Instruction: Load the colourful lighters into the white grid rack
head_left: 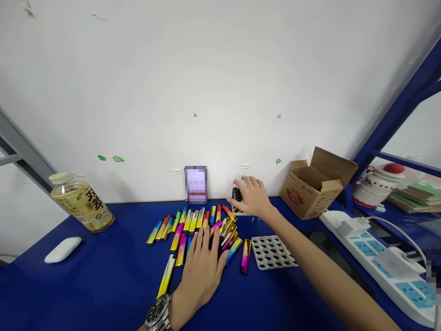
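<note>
Many shiny gradient-coloured lighters (178, 236) lie in a loose spread on the blue table. My left hand (203, 269), with a metal watch on the wrist, rests palm down over the near part of them. Its fingers are stretched out and cover some lighters. Farther back, my right hand (253, 197) hovers with thumb and fingers apart beside a small upright cluster of lighters (236, 195) in a light holder, partly hidden by that hand. A single pink and gold lighter (245, 256) lies just right of my left hand, close to a white tray with holes (272, 252).
A phone (196, 185) leans on the wall. A yellow drink bottle (82, 202) and a white case (63, 249) are at left. At right are an open cardboard box (312, 184), a dark phone (336, 257) and a power strip (379, 264) with plugged-in chargers.
</note>
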The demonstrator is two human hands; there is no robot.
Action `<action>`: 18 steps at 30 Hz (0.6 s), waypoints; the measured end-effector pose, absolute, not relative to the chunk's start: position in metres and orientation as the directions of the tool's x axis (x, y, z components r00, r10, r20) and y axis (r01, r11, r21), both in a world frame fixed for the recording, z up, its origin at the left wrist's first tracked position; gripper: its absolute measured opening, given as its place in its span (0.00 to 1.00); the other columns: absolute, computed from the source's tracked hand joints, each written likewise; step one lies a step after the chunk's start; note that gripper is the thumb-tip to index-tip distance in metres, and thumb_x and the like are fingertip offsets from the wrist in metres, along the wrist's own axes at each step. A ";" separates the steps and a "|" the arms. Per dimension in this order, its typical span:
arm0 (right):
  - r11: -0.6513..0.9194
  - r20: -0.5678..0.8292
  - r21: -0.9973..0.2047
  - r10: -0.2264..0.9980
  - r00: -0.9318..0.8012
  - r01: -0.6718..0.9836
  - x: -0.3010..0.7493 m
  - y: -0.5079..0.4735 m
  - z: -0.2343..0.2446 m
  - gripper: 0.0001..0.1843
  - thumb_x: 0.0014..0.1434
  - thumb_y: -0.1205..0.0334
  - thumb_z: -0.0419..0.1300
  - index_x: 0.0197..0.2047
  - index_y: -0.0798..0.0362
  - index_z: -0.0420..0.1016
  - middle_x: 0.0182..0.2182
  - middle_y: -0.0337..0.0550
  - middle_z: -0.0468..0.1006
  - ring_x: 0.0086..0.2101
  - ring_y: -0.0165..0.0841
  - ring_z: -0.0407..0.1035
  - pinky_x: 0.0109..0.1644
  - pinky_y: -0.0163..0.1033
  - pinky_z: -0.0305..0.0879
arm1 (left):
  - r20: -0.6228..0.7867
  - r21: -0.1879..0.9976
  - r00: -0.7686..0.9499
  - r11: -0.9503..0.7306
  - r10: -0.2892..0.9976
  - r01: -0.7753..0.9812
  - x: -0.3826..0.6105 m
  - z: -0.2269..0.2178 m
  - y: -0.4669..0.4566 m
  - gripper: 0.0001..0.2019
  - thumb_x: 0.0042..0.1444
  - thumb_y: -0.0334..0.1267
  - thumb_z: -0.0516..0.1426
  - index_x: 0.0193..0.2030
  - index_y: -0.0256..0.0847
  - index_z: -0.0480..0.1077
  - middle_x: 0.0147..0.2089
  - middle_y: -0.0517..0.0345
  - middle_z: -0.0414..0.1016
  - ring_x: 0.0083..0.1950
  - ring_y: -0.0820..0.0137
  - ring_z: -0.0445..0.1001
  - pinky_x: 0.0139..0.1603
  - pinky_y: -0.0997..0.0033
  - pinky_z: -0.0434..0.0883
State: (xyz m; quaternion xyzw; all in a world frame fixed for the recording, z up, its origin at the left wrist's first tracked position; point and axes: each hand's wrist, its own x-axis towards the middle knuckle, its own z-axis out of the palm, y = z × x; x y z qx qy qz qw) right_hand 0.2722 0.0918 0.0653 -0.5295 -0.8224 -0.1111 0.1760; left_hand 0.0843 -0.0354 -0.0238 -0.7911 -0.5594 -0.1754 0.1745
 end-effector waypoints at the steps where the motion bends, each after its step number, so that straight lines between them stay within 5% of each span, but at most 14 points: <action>1: 0.394 0.372 0.011 0.852 -0.369 0.919 0.268 0.098 0.065 0.35 0.58 0.36 0.50 0.59 0.53 0.65 0.57 0.60 0.64 0.54 0.54 0.57 0.56 0.56 0.51 | 0.471 -0.080 0.312 -0.312 0.825 0.947 0.084 -0.024 -0.035 0.27 0.65 0.50 0.43 0.65 0.35 0.60 0.64 0.40 0.64 0.66 0.53 0.61 0.61 0.50 0.65; 7: 0.312 0.162 0.068 0.934 -0.319 0.947 0.262 0.106 0.058 0.23 0.63 0.49 0.46 0.53 0.52 0.69 0.42 0.57 0.76 0.44 0.49 0.68 0.46 0.50 0.57 | 0.481 -0.078 0.316 -0.319 0.818 0.945 0.080 -0.025 -0.037 0.26 0.65 0.48 0.44 0.63 0.36 0.63 0.63 0.42 0.67 0.65 0.55 0.63 0.61 0.52 0.65; 18: 0.299 0.120 0.213 0.937 -0.329 0.930 0.342 0.110 0.061 0.24 0.64 0.49 0.46 0.55 0.53 0.69 0.44 0.57 0.76 0.45 0.47 0.69 0.46 0.44 0.55 | 0.476 -0.068 0.315 -0.323 0.821 0.944 0.082 -0.022 -0.036 0.25 0.65 0.48 0.44 0.61 0.37 0.66 0.62 0.42 0.68 0.64 0.54 0.63 0.61 0.51 0.65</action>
